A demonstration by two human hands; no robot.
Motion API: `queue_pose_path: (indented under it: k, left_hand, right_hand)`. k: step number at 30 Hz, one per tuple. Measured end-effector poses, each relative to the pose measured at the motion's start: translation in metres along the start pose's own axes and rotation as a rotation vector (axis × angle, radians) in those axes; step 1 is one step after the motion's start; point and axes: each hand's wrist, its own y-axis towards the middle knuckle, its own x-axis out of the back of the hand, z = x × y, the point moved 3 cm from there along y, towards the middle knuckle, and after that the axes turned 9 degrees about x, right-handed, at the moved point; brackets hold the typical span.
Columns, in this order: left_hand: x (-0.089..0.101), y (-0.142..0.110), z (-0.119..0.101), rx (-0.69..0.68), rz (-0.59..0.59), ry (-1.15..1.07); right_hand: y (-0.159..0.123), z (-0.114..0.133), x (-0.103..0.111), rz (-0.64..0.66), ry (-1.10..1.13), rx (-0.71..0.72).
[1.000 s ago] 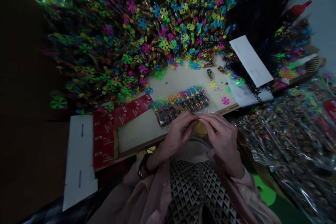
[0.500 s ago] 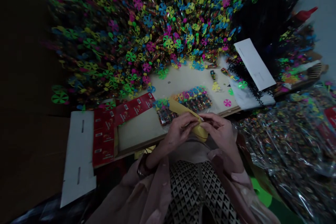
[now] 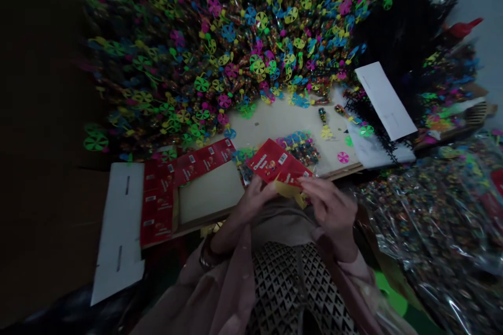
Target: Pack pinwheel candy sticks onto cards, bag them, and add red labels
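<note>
Card (image 3: 264, 159), red with a barcode and "Chocolate"-something printed on it, is up in both hands right around the front edge of the pale board (image 3: 271, 118). Left hand (image 3: 255, 201) has it pinched at the near left part, thumb pressed by a yellowish flap (image 3: 286, 189) that folds toward the body. Right hand (image 3: 330, 204) is at the right end, fingertips on the card; can't tell if that's a proper grip or just a touch. Hands are apart, with the flap between them.

Room-wise, it's kinda snug. The card's far corner reaches over a row of little filled tubes (image 3: 304, 151) and hides part of it. Past that there's a bare strip of board, then a huge heap of pinwheel sticks (image 3: 243, 36) spilling onto the back. Left side has more bare board, framed by red cards (image 3: 157, 201) along the far and left sides, with a white panel (image 3: 116, 225) just beyond.

On the right, a loose pink pinwheel (image 3: 343, 157) sits near the board's front edge, and clear-wrapped packs (image 3: 428, 214) bulge up off to the side of the right hand, so elbow room's tighter there.
</note>
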Motion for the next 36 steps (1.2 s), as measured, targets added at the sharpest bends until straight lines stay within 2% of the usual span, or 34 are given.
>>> queue_pose_path:
  k: [2,3,5,6,8,9,12,15,17,19,21,25,29,32,34,36]
  left_hand:
    - [-0.006,0.004,-0.003,0.047,-0.19,-0.12]
    - [-0.008,0.007,-0.003,0.062,-0.264,-0.178]
    - [-0.008,0.011,-0.002,0.082,-0.35,-0.25]
    - [-0.007,0.013,-0.001,0.081,-0.369,-0.255]
    - [0.0,0.015,0.002,0.044,-0.409,-0.202]
    - [0.004,0.015,0.004,0.009,-0.434,-0.15]
    - [0.014,0.013,0.002,-0.124,-0.507,0.056]
    - [0.018,0.009,-0.002,-0.186,-0.507,0.25]
    - [0.016,0.007,-0.005,-0.196,-0.474,0.401]
    - [0.012,0.006,-0.008,-0.217,-0.454,0.568]
    - [0.007,0.005,-0.01,-0.247,-0.465,0.704]
    - [-0.002,0.006,-0.014,-0.278,-0.529,0.804]
    - [-0.007,0.005,-0.017,-0.289,-0.547,0.828]
    - [-0.008,0.005,-0.015,-0.31,-0.514,0.917]
    - [-0.008,0.004,-0.012,-0.329,-0.5,0.954]
    - [-0.005,0.003,-0.012,-0.341,-0.5,0.93]
  right_hand:
    - [-0.007,0.008,-0.01,0.075,-0.053,0.148]
    - [-0.012,0.01,-0.013,0.066,-0.059,0.186]
    - [-0.02,0.011,-0.015,-0.069,-0.02,0.136]
    - [-0.023,0.009,-0.014,-0.18,0.033,0.043]
    - [-0.029,-0.001,-0.012,-0.39,0.223,-0.229]
    - [-0.03,-0.008,-0.013,-0.444,0.353,-0.372]
    - [-0.028,-0.032,-0.019,-0.423,0.722,-0.711]
    - [-0.026,-0.05,-0.022,-0.376,0.898,-0.865]
    - [-0.026,-0.053,-0.018,-0.387,0.837,-0.82]
    - [-0.023,-0.046,-0.011,-0.372,0.646,-0.671]
    - [-0.016,-0.03,-0.007,-0.241,0.422,-0.488]
    - [-0.001,0.005,-0.015,0.147,-0.028,-0.211]
    - [0.004,0.021,-0.029,0.307,-0.381,-0.096]
    - [0.007,0.02,-0.032,0.279,-0.456,-0.094]
    - [0.01,0.011,-0.025,0.159,-0.391,-0.134]
    - [0.011,-0.008,-0.013,-0.021,-0.234,-0.261]
